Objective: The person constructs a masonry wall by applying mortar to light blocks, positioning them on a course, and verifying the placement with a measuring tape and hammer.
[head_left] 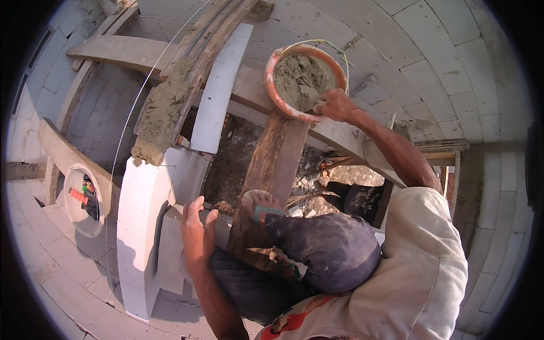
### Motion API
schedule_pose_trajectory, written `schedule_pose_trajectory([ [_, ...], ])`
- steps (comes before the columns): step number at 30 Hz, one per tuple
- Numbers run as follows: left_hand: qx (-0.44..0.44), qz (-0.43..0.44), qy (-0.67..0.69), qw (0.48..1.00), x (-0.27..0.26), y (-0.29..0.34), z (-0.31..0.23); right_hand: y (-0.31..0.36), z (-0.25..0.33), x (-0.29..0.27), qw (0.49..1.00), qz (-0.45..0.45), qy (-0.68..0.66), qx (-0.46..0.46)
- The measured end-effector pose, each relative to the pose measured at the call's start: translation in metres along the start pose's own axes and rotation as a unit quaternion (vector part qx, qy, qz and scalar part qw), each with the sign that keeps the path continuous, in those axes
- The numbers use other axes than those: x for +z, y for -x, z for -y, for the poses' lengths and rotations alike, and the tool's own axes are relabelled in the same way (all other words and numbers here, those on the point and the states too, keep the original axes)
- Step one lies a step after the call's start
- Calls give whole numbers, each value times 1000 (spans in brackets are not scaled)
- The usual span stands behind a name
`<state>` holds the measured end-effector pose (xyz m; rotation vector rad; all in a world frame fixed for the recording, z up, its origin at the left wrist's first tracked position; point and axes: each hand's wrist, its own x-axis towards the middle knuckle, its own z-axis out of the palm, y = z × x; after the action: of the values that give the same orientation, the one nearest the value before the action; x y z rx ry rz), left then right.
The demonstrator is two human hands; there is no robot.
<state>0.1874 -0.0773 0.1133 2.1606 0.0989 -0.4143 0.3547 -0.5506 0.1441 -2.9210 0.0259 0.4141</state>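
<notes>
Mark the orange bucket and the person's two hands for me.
Orange bucket point(270, 83): head view, left part of its rim.
Left hand point(196, 234): head view, middle of the hand.
Right hand point(335, 106): head view, back of the hand.

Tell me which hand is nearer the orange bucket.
Right. The right hand is at the near edge of the bucket; the left hand is well away, by the white block.

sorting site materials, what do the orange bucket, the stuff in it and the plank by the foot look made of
The orange bucket looks like plastic, dull, with pale smears around the top. The stuff in it is probably mortar: grey-brown, matte and lumpy. The plank appears to be bare, rough wood, with streaky grain along its length.
</notes>
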Motion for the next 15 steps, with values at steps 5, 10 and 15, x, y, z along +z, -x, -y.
schedule_pose_trajectory([
  [5, 25, -15, 9, 1000, -1, 2, 7, 10, -12, -31, 997, 62, -54, -10],
  [10, 23, -2, -2, 1000, 3, -1, 9, 6, 7, -14, 963, 107, -212, 127],
  [15, 30, -10, 15, 999, -2, 2, 6, 22, 8, -20, 932, 66, -320, 159],
])
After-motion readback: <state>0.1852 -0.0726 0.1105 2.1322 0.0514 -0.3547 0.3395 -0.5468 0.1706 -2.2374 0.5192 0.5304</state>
